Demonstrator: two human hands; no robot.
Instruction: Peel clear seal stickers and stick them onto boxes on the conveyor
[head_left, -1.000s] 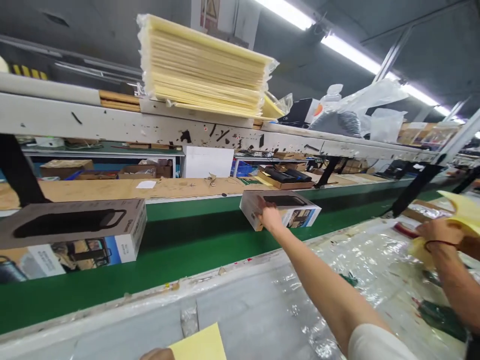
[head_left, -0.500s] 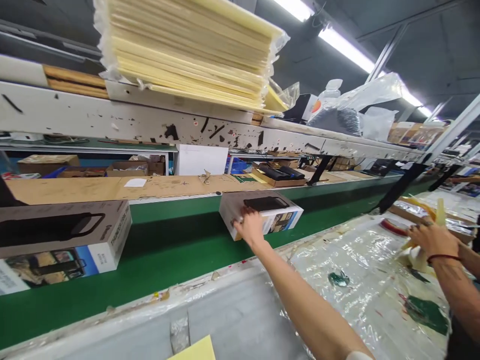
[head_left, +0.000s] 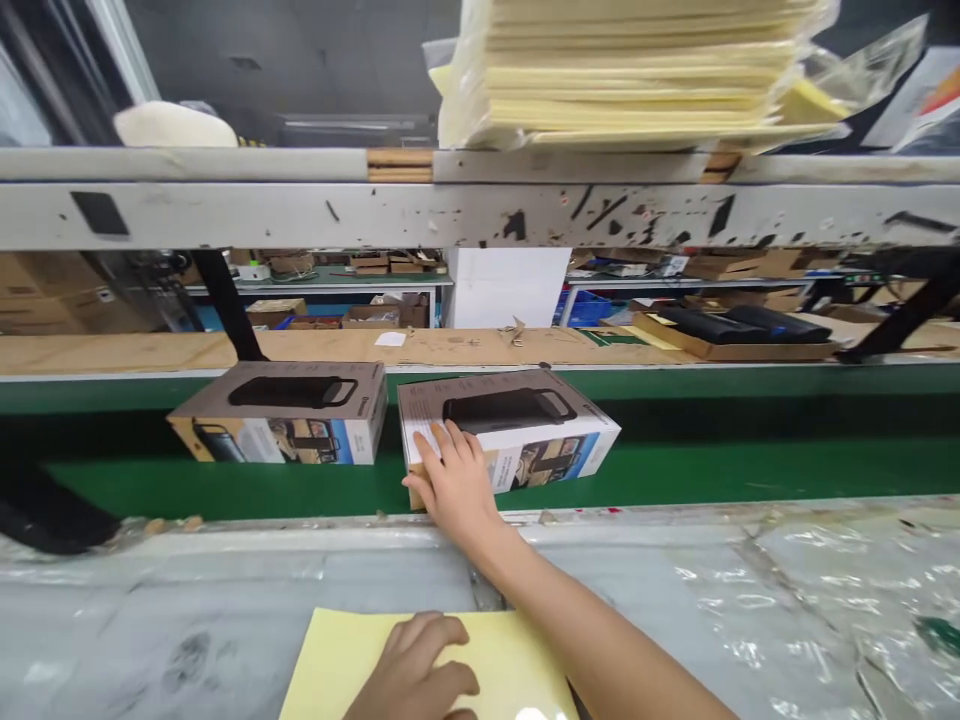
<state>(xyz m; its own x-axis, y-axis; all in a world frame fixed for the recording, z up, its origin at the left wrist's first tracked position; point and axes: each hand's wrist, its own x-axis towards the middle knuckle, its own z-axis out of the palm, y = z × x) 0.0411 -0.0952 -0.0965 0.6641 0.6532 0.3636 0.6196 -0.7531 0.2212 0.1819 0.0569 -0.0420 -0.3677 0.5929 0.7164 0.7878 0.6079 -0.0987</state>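
Observation:
My right hand (head_left: pixel 457 485) rests on the near left end of a printed carton (head_left: pixel 517 425), its fingers spread over the upper edge and the thumb stretched out at the left. The carton stands slightly askew on a green belt (head_left: pixel 712 465) and shows a black speaker-like device with a handle. Close to its left is a second, similar carton (head_left: pixel 300 410). Nearer to me, my left hand (head_left: pixel 424 670) is over a yellow sheet (head_left: pixel 510 650) on the plastic-covered bench, its fingers apart and slightly bent. The lower part of that hand is cut off by the frame.
Above the belt runs a white shelf beam (head_left: pixel 300 215) bearing a stack of yellow sheets (head_left: pixel 637 80). Black posts (head_left: pixel 229 305) support it. Behind the belt, a cardboard-covered ledge (head_left: pixel 322 347) carries a tray of dark objects (head_left: pixel 742 335).
My view has swung left, and the co-worker's hands are out of sight. The two cartons are closer together. My left hand has come into view over the yellow sheet.

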